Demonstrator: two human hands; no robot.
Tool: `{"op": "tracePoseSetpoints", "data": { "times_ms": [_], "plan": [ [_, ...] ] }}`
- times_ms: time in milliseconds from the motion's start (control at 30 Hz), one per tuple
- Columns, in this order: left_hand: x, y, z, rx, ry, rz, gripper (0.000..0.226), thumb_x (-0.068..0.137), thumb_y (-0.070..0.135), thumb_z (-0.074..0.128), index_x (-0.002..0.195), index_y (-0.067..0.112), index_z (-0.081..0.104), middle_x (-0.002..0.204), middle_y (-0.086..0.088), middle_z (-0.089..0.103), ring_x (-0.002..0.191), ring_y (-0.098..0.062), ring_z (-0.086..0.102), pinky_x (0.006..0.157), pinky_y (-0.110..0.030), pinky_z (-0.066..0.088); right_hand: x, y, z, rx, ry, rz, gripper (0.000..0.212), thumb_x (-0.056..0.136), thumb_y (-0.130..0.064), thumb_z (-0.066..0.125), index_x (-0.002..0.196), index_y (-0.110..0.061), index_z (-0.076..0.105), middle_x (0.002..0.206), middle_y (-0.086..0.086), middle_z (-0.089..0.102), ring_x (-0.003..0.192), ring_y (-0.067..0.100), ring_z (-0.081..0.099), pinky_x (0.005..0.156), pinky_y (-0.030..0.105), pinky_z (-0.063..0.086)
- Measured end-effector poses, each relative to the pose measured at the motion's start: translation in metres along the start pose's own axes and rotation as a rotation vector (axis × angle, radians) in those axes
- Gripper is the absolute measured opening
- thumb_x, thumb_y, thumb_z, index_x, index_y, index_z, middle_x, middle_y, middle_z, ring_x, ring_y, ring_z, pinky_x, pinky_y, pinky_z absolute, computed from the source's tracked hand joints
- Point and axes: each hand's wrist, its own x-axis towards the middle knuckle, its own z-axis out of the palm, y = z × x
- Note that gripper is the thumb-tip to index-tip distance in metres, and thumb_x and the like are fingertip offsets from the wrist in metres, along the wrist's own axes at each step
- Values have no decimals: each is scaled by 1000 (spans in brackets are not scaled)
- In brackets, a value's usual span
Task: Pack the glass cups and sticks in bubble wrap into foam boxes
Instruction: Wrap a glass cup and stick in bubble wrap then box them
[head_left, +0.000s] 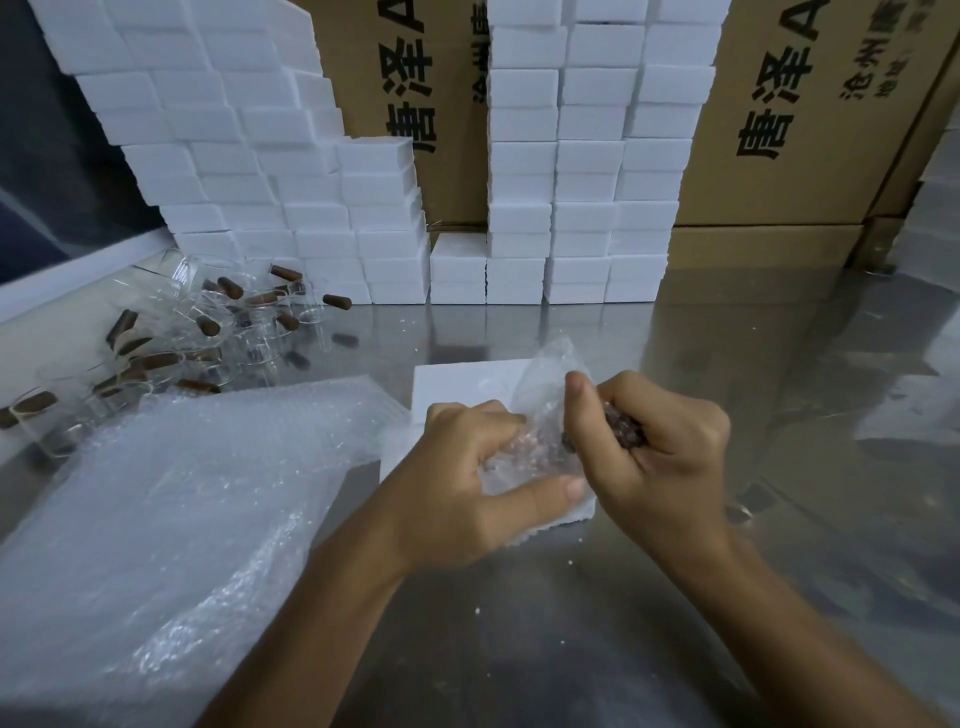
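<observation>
My left hand (467, 478) and my right hand (660, 447) both grip one small bundle of bubble wrap (540, 415) just above an open white foam box (457, 384). A dark brown stick (621, 431) shows through the wrap under my right fingers. Whether a glass cup is inside the bundle I cannot tell. A loose free end of the wrap stands up between my hands. Clear glass cups (249, 322) and brown sticks (156, 358) lie scattered at the left on the metal table (571, 623).
A stack of bubble wrap sheets (166, 519) covers the near left of the table. Stacks of white foam boxes (576, 171) stand along the back, with cardboard cartons (779, 130) behind them. Small foam crumbs lie on the table near my wrists.
</observation>
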Motion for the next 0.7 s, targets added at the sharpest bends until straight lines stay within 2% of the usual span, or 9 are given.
{"op": "tracePoseSetpoints", "data": {
  "times_ms": [200, 300, 367, 400, 467, 533, 567, 633, 700],
  "plan": [
    [1, -5, 1, -19, -9, -33, 56, 81, 47, 58, 69, -8, 63, 61, -23, 56, 60, -41, 54, 59, -52, 42, 0, -1, 1, 11, 15, -5, 51, 94, -16, 60, 49, 4, 50, 42, 12, 48, 36, 28, 44, 39, 38, 33],
    [4, -5, 9, 43, 268, 76, 39, 80, 39, 69, 66, 3, 63, 59, -5, 58, 55, -23, 55, 53, -40, 45, 2, -1, 2, 64, 47, 68, 49, 95, -18, 58, 51, 4, 52, 43, 9, 48, 38, 24, 44, 42, 35, 33],
    [6, -6, 15, 144, 525, 122, 35, 74, 43, 76, 82, 11, 65, 81, 0, 63, 77, -16, 61, 66, -30, 50, 3, -1, 1, 140, 87, 162, 47, 96, -20, 58, 55, 2, 55, 48, -1, 53, 43, 14, 46, 45, 25, 35],
    [6, -5, 20, 133, 613, 98, 42, 71, 47, 77, 94, 15, 63, 94, 1, 63, 89, -16, 62, 72, -25, 51, 4, 0, 0, 177, 106, 199, 45, 96, -20, 58, 56, 0, 55, 51, -10, 54, 45, 10, 47, 47, 19, 34],
    [6, -1, 31, -105, 603, -31, 51, 69, 50, 77, 110, 25, 58, 108, 7, 63, 102, -14, 63, 78, -23, 53, 4, -1, 0, 244, 115, 256, 41, 97, -18, 61, 58, -6, 54, 52, -17, 52, 48, 2, 47, 52, 12, 34],
    [7, 1, 39, -357, 532, -112, 46, 71, 47, 75, 111, 30, 60, 110, 9, 66, 104, -16, 66, 80, -31, 56, 2, -1, 2, 297, 90, 309, 41, 96, -21, 62, 60, -4, 54, 54, -14, 54, 50, -1, 48, 53, 10, 34],
    [7, 0, 40, -382, 547, -123, 41, 71, 46, 75, 106, 32, 63, 108, 9, 67, 103, -17, 67, 80, -34, 57, 2, -2, 3, 338, 60, 349, 42, 96, -24, 63, 61, -2, 54, 54, -12, 54, 51, -2, 48, 54, 10, 35],
    [8, -1, 32, -344, 591, -100, 31, 67, 46, 75, 93, 32, 65, 99, 11, 68, 97, -13, 66, 80, -30, 55, 4, -4, 4, 508, -5, 507, 42, 92, -32, 64, 62, -3, 57, 57, -7, 55, 57, 3, 51, 59, 17, 42],
    [7, -5, 22, -273, 572, -68, 28, 65, 44, 75, 83, 26, 63, 88, 12, 67, 87, -9, 65, 77, -24, 52, 8, -3, 5, 729, -55, 719, 24, 87, -26, 70, 69, -10, 67, 69, 1, 63, 68, 17, 59, 66, 32, 50]
  ]
}}
